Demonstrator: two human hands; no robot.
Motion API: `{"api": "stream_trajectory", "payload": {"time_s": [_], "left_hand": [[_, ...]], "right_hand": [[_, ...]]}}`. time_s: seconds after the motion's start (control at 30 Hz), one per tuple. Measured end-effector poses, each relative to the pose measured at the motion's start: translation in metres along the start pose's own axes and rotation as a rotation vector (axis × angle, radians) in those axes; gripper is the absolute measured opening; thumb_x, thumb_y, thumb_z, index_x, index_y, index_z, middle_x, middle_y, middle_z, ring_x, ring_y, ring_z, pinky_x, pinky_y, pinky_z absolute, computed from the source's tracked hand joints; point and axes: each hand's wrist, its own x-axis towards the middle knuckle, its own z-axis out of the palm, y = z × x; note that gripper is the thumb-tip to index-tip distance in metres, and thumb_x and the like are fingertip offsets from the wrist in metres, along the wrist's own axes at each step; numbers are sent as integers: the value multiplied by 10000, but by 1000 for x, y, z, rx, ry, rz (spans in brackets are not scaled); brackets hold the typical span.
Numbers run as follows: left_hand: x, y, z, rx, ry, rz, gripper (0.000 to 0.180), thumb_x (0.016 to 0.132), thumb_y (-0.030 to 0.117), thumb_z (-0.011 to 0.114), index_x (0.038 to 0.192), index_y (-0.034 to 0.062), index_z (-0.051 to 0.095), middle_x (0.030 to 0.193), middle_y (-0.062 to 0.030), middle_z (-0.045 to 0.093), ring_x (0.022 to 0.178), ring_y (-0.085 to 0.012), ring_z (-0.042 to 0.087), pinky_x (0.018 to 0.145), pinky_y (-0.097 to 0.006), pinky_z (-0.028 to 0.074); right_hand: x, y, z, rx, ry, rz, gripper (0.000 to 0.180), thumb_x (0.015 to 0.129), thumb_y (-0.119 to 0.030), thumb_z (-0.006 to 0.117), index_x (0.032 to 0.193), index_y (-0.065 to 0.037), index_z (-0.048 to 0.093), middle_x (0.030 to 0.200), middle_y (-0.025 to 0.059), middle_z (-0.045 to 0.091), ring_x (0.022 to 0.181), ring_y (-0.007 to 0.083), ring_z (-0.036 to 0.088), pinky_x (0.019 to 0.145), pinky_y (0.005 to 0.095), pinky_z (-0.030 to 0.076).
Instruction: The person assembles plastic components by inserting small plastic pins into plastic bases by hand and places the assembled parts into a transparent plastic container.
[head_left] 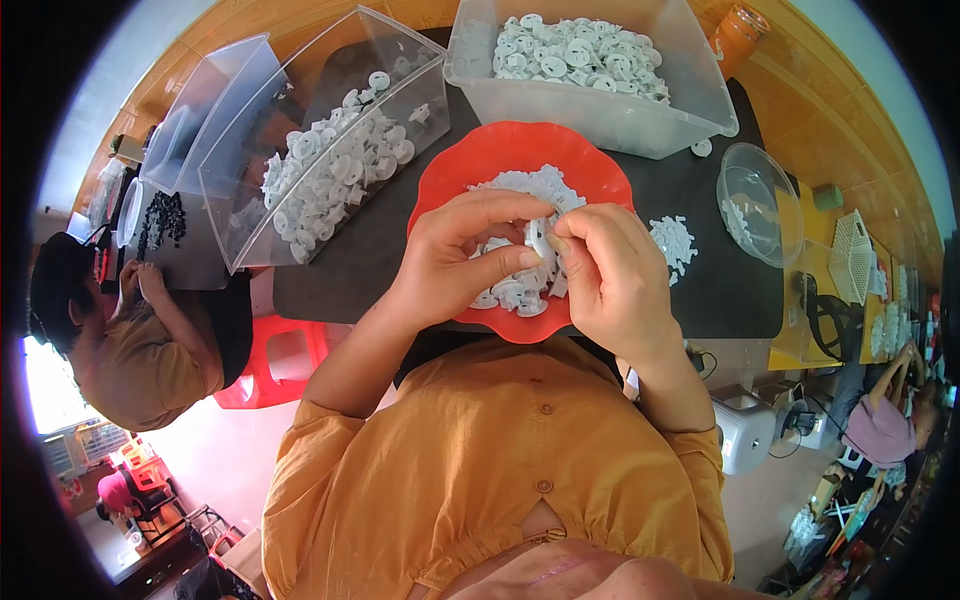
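Observation:
My left hand [455,262] and my right hand [610,275] meet over a red scalloped bowl [470,160] filled with small white plastic parts [530,185]. Both pinch one small white plastic part [541,240] between thumb and fingertips, just above the pile. The fingers hide most of that part. The bowl sits on a black mat [380,250] at the near edge of the table.
A clear bin [600,110] of white round parts stands behind the bowl, a tilted clear bin [330,170] of similar parts to its left. A loose white pile [675,245] and a clear round bowl [757,205] lie right. Another person [130,340] works at far left.

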Motion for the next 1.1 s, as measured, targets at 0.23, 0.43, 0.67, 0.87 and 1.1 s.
{"api": "stream_trajectory", "payload": {"time_s": [0.23,0.43,0.67,0.87,1.1], "left_hand": [[-3,-2,-6,-142,-23,-24,403,880,-42,682,1276,-5,616,1209,-110,613,1089,-194,624,909,-326,551],[-3,0,-3,-288,-38,-22,388,895,-57,657,1278,-13,612,1223,-123,591,1106,-223,623,902,-335,562],[-5,-4,-6,-127,-22,-45,405,869,-52,689,1265,5,628,1212,-113,597,1096,-210,622,894,-314,568],[-8,20,-29,475,71,245,349,815,-39,723,1159,13,690,1176,-118,651,1027,-175,634,833,-282,540],[-8,86,-130,1011,647,215,345,871,-21,682,1208,52,688,1232,-69,652,1082,-152,623,860,-267,504]], "right_hand": [[4,2,0,247,-84,159,117,861,-3,696,961,-4,635,872,98,668,742,230,642,671,308,508],[-7,9,13,1113,-83,664,119,943,-75,673,1025,10,660,945,39,679,830,86,619,738,237,510],[-7,5,14,1047,-33,664,110,924,-53,689,1009,3,648,928,25,665,860,84,612,748,233,498],[-13,20,-20,894,-81,764,110,917,-22,658,1026,-11,653,910,22,666,803,87,634,706,236,515],[-72,121,-86,-411,-100,480,244,844,29,597,1036,-59,720,974,103,663,919,288,629,809,352,510]]}}
